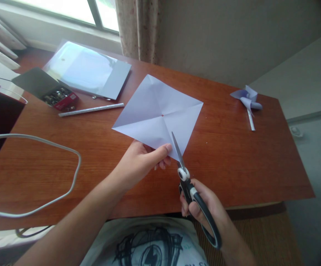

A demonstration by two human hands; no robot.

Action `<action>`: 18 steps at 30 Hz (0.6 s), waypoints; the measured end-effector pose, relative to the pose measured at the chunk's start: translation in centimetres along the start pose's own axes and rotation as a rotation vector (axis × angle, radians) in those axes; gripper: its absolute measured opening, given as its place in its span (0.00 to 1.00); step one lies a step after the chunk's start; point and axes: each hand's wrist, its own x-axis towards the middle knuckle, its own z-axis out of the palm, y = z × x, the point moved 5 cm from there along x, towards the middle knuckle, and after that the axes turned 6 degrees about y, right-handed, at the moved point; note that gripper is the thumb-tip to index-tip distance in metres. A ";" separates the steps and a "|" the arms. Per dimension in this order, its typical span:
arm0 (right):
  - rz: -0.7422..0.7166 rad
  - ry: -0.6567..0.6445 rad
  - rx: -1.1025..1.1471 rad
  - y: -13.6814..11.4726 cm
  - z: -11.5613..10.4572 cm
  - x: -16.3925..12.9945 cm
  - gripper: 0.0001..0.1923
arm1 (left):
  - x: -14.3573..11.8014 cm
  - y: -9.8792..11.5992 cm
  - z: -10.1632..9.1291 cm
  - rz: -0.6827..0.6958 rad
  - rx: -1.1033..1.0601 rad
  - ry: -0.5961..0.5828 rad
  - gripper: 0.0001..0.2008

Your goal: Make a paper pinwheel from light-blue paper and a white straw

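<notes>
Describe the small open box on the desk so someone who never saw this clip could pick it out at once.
Start at the wooden desk and go to its far left corner by the window. The small box sits just in front of the glossy sheet stack, above the white rolled stick. Unlike its plain paper neighbours, it is red, lid open, full of shiny metal pieces.

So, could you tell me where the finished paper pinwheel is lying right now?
In the head view the paper pinwheel lies at the far right of the wooden table, apart from the square sheet that the left hand holds.
</notes>
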 end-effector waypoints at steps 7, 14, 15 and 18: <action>0.012 0.024 0.018 0.4 -0.2 0.1 0.32 | 0.0 0.0 0.1 0.008 -0.004 -0.004 0.12; 0.048 0.039 0.041 0.7 -0.1 0.1 0.32 | 0.1 0.1 0.0 0.016 0.013 0.001 0.13; 0.053 0.046 0.045 0.6 -0.1 0.0 0.33 | 0.1 0.1 0.1 0.019 0.014 0.001 0.13; 0.069 0.069 0.048 0.4 0.0 0.0 0.33 | 0.1 0.1 0.2 0.021 0.014 -0.005 0.13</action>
